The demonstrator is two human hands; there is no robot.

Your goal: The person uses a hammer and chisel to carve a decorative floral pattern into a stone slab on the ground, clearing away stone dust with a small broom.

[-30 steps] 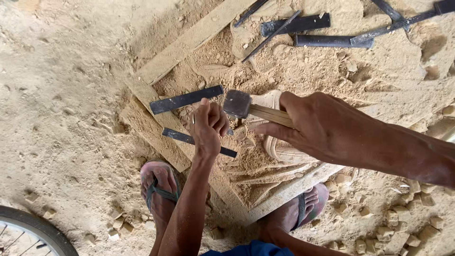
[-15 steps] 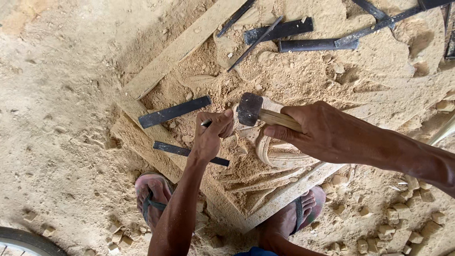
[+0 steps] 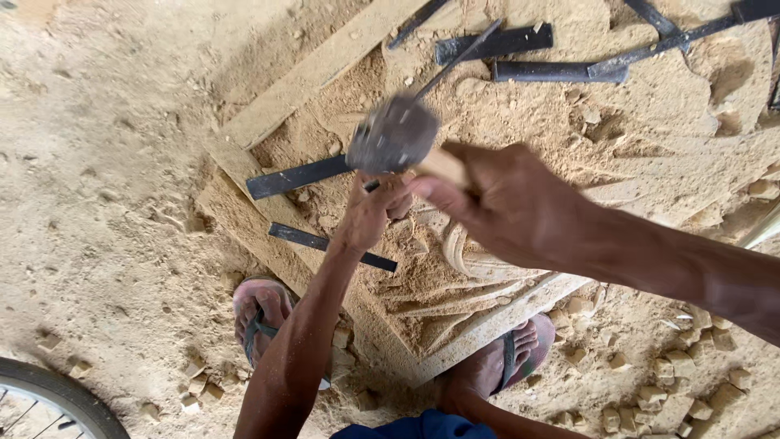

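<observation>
Mid-stroke at the carving — we hold the mallet [image 3: 394, 134] raised in our right hand [image 3: 508, 203], fingers wrapped tight round its pale wooden handle, the dark head blurred above the work; our left hand [image 3: 374, 207] is closed round a chisel [image 3: 372, 185] of which only a dark sliver shows, its tip hidden against the carved wooden panel [image 3: 455, 284] lying on the sandy floor [image 3: 106, 162]. We judge the step to be chipping out the relief; the next blow calls for the mallet head to fall square on the chisel's end, clear of the left knuckles just beneath it. Around us, two flat dark chisels [image 3: 296, 175] lie on the panel's left part, one just beside the left hand; more dark tools [image 3: 496, 42] rest at the far side among sawdust. Our sandalled feet [image 3: 260, 313] brace the panel's near edge; wood chips [image 3: 650, 398] litter the near right; a bicycle wheel [image 3: 53, 398] shows at near left — nothing blocks the swing.
</observation>
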